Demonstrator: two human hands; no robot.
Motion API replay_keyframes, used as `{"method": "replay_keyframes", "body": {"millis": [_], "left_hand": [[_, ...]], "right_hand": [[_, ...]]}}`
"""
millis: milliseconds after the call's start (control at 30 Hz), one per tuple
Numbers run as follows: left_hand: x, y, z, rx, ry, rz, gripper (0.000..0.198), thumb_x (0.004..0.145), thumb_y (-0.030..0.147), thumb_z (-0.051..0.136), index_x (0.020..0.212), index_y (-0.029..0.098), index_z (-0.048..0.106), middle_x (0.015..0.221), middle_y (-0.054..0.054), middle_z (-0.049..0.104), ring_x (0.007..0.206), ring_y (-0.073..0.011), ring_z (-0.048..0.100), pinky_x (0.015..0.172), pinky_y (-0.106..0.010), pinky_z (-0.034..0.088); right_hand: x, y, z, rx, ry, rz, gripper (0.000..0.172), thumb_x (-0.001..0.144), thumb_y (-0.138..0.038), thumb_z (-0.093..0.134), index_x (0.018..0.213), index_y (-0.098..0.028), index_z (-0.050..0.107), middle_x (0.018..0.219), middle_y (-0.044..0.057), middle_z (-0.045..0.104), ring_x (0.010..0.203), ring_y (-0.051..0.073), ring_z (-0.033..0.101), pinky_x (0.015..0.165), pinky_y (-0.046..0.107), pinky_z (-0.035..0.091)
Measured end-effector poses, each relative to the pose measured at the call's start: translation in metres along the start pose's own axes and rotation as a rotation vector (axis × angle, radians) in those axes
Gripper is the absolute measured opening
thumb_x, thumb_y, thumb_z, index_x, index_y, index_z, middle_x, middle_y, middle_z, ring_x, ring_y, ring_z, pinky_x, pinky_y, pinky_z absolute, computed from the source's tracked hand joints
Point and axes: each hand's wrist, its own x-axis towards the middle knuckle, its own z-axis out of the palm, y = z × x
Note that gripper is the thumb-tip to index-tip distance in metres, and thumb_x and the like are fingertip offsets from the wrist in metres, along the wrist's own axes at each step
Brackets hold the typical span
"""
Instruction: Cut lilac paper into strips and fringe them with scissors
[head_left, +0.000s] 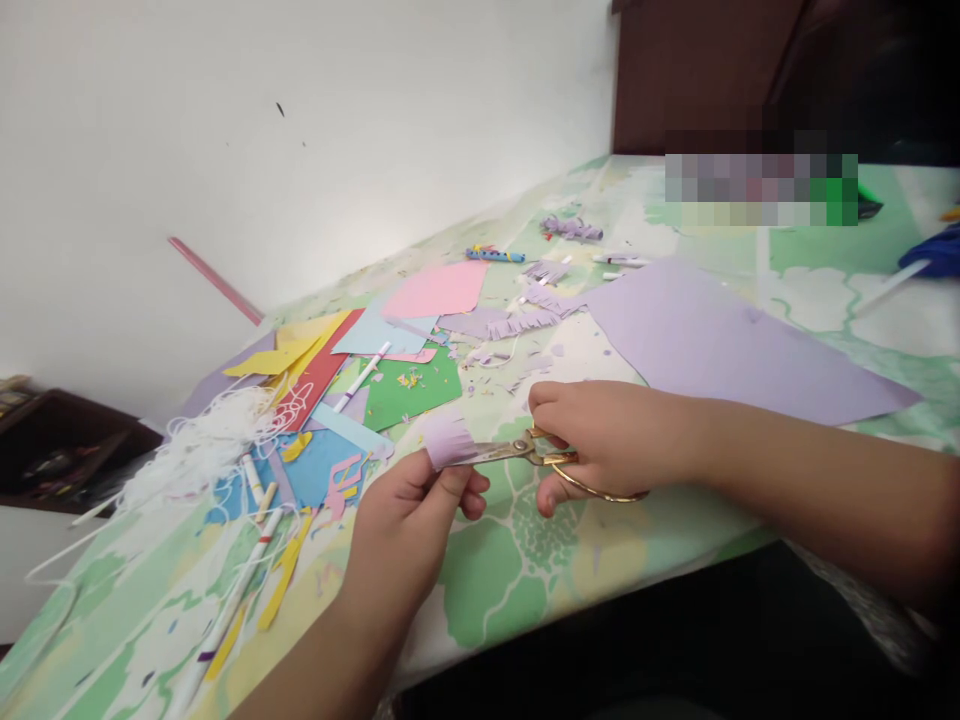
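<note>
My left hand pinches a small strip of purple paper between thumb and fingers; its upper edge is cut into a fringe. My right hand grips a pair of scissors with gold-coloured handles, fingers and thumb through the loops. The blades point left and lie against the purple strip, close to my left thumb. Whether the blades are fully closed I cannot tell. Beyond my right hand a large purple sheet lies on the table, with fringed purple strips to its left.
Coloured sheets, among them a pink one and a green one, overlap on the patterned tablecloth. White string is heaped at the left near several markers. A fringed purple roll lies farther back, by the white wall.
</note>
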Motion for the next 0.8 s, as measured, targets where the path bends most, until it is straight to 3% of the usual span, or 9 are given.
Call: {"method": "replay_keyframes", "body": {"millis": [200,367,600,800], "left_hand": [[0.000,0.000,0.001,-0.043,0.030,-0.002,0.019,0.068,0.022,0.049,0.051,0.019,0.057,0.041,0.003,0.054,0.044,-0.0118,0.050,0.048,-0.023,0.038],[0.003,-0.002,0.000,-0.063,-0.034,-0.074,0.017,0.068,0.023,0.050,0.053,0.018,0.057,0.042,0.003,0.054,0.045,-0.0105,0.050,0.050,-0.022,0.039],[0.010,-0.019,0.000,-0.479,-0.258,-0.126,0.011,0.069,0.027,0.052,0.067,0.017,0.056,0.059,0.003,0.057,0.050,-0.0089,0.052,0.051,-0.024,0.044],[0.010,-0.020,0.001,-0.568,-0.249,-0.158,0.008,0.068,0.023,0.054,0.066,0.016,0.057,0.056,0.003,0.057,0.048,-0.0084,0.052,0.050,-0.023,0.043]], "right_hand": [[0.000,0.001,0.001,-0.018,0.016,0.016,0.054,0.063,-0.066,0.036,0.063,-0.014,0.054,0.075,0.005,0.047,0.050,0.009,0.038,0.043,0.023,0.028],[0.001,-0.001,-0.001,-0.035,-0.003,0.035,0.053,0.063,-0.064,0.038,0.062,-0.014,0.053,0.075,0.005,0.047,0.051,0.010,0.040,0.044,0.023,0.029],[0.002,0.001,0.000,-0.035,0.010,0.027,0.053,0.065,-0.063,0.035,0.063,-0.014,0.053,0.073,0.004,0.047,0.053,0.011,0.043,0.045,0.023,0.030],[0.002,0.002,0.000,-0.035,0.008,0.039,0.054,0.065,-0.064,0.034,0.063,-0.013,0.054,0.074,0.005,0.047,0.054,0.011,0.043,0.047,0.024,0.031]]}}
